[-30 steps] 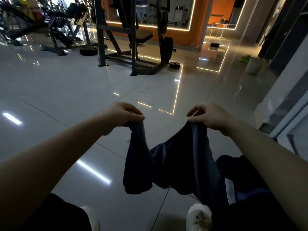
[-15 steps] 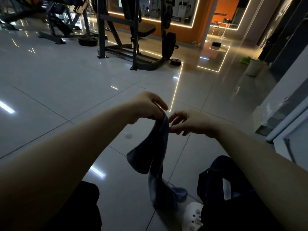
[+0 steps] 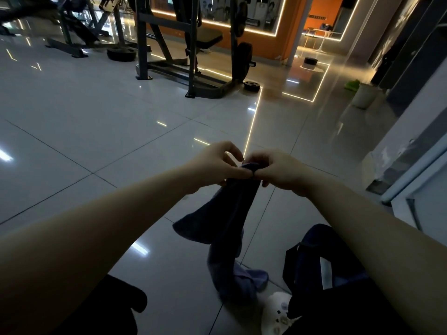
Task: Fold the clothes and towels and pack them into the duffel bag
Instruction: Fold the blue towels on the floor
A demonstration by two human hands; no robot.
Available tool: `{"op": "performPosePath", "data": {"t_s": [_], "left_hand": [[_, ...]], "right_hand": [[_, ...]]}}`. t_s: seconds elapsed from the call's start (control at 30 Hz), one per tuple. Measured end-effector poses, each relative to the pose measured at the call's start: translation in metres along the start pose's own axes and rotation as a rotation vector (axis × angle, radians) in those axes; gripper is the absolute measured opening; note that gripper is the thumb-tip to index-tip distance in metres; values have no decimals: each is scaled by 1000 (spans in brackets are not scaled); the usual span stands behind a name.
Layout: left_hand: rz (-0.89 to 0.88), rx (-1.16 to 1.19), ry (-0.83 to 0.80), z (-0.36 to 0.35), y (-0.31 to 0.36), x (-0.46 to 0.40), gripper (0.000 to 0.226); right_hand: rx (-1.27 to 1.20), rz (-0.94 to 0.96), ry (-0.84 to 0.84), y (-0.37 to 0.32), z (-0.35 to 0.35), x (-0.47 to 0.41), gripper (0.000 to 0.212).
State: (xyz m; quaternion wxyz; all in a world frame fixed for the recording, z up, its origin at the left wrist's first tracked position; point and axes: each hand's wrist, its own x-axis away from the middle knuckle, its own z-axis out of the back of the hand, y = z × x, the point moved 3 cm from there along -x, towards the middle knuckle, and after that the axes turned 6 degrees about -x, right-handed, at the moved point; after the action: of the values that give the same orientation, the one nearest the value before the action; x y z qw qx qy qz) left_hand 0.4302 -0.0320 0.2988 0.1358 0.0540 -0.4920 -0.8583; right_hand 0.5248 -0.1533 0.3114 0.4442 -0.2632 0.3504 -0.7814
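Over a dim gym's glossy tiled floor (image 3: 101,122), the left hand (image 3: 217,165) and right hand (image 3: 280,170) are pinching a dark blue towel's (image 3: 227,221) top edge together, likely matching corners for a fold, beside the duffel bag (image 3: 312,269).

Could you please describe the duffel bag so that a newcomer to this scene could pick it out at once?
Start from the glossy tiled floor and look near the person's right forearm. The duffel bag sits there, dark with a pale strip on it. Unlike the dark cloth hanging from both hands, it rests on the floor, unheld.
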Motion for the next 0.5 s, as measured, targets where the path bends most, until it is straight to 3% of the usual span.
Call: {"op": "performPosePath", "data": {"t_s": [0.07,0.27,0.37,0.5], "left_hand": [[24,-47,-39,-11,-10,-1,31],[5,-495,-134,-66,-41,9,32],[-160,-514,-226,-102,-34,31,26],[-347,-610,-294,-126,-22,48,27]], "right_hand": [[-34,8,77,1,9,3,21],[-209,5,390,10,36,8,40],[-298,-34,531,19,47,11,43],[-316,-98,504,29,52,17,38]]}}
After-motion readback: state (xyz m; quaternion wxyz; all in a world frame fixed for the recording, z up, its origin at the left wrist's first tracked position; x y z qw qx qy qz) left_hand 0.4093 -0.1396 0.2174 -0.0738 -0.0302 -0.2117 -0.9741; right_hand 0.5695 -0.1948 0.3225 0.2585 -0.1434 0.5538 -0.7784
